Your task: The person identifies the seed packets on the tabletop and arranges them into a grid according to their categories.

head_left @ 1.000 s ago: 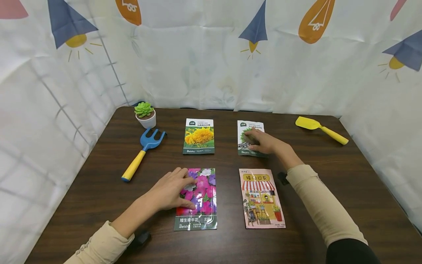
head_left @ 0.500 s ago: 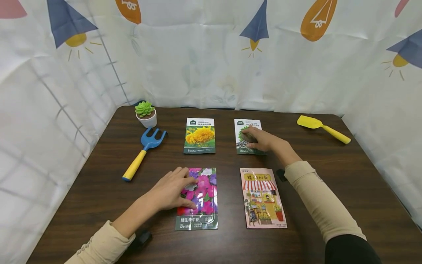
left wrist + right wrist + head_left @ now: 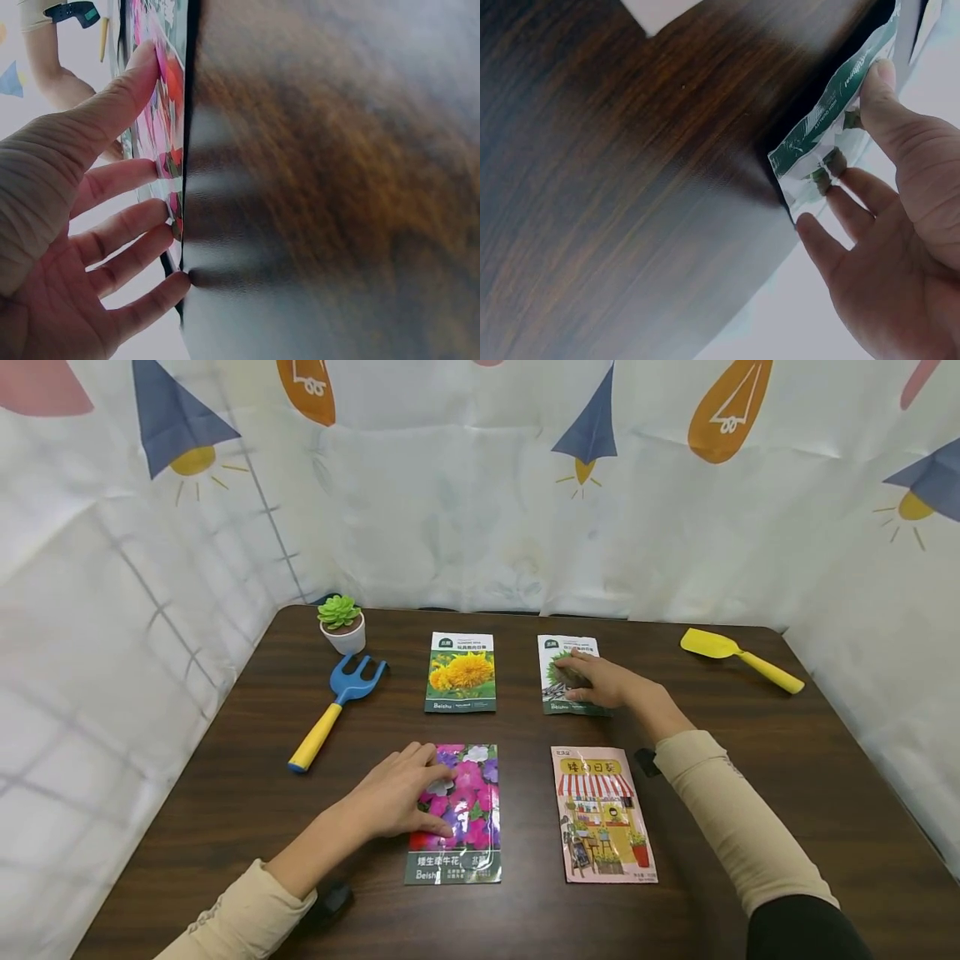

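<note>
My left hand (image 3: 401,792) rests its spread fingertips and thumb on the left side of a flower seed packet (image 3: 474,806) with pink and purple blooms. In the left wrist view its fingers (image 3: 131,225) are slightly bent, touching the packet's face and edge. Farther back, my right hand (image 3: 603,681) touches a white and green seed packet (image 3: 553,693), covering its right part. The right wrist view shows the thumb on the packet's green band (image 3: 817,116) and the fingers at its side. Both packets lie on the table.
A yellow-flower seed packet (image 3: 461,672) lies back left, a pink packet (image 3: 606,818) front right. A blue hand fork (image 3: 337,710) with yellow handle and a potted succulent (image 3: 342,625) are at left. A yellow trowel (image 3: 742,658) lies back right on the brown table (image 3: 525,927).
The white and green packet has slid slightly left under my right hand, toward the yellow-flower packet. My left hand stays on its packet. The head view has shifted a little.
</note>
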Motion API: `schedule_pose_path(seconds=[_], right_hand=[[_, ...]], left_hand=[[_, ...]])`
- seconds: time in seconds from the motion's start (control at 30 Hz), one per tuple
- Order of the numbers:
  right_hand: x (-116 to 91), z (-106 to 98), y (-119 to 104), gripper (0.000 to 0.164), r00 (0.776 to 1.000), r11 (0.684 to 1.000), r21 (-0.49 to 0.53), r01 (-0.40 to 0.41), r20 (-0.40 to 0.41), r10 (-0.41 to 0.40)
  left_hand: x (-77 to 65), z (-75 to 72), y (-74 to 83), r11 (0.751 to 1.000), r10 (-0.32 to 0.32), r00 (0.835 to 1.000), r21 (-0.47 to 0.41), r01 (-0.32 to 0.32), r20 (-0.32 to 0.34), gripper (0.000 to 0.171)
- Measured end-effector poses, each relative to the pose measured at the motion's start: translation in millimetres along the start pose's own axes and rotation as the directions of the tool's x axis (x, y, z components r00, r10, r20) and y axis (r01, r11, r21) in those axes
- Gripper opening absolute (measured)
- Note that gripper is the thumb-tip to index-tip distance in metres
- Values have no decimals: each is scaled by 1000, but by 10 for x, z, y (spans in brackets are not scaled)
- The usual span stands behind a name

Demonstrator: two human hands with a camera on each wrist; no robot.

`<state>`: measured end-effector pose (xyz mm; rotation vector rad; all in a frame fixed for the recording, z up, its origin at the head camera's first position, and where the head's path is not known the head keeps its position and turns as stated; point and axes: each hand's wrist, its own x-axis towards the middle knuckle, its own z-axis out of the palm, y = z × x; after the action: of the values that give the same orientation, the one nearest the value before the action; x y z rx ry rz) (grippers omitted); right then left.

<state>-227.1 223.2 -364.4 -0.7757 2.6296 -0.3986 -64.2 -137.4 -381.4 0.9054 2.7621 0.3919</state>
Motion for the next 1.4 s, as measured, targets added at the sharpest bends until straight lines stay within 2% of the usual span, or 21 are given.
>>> schedule_pose_path(seconds=[0.27,0.43,0.67,0.8,1.0,1.23,1.4], right_hand=[[-34,-39,43,63,997,997,32,67,-45,-66],[-164,-105,41,65,992,992,97,83,-103,-73],[-517,-52,-38,66,982,983,144,109,-168,-84],[-743,36,-114,68,978,980,149,131,-183,-103],[-1104,153,-233,69,978,983,144,118,-187,-90],[-1458,317,-253,68,970,984,130,125,-222,-94],[-1631,439,-251,66,964,982,146,118,-255,-78]], left_hand=[[47,3,-15,1000,-7,1000,-9,7,6,70],[72,6,-9,1000,-6,1000,-10,6,9,71],[66,0,2,1000,2,1000,-1,-2,2,73],[48,-7,16,1000,3,1000,-4,-3,1,73],[40,-29,51,1000,7,1000,-19,-7,15,73],[35,-43,70,1000,20,1000,-22,-20,0,72],[13,-48,56,1000,8,1000,-28,-8,-14,71]])
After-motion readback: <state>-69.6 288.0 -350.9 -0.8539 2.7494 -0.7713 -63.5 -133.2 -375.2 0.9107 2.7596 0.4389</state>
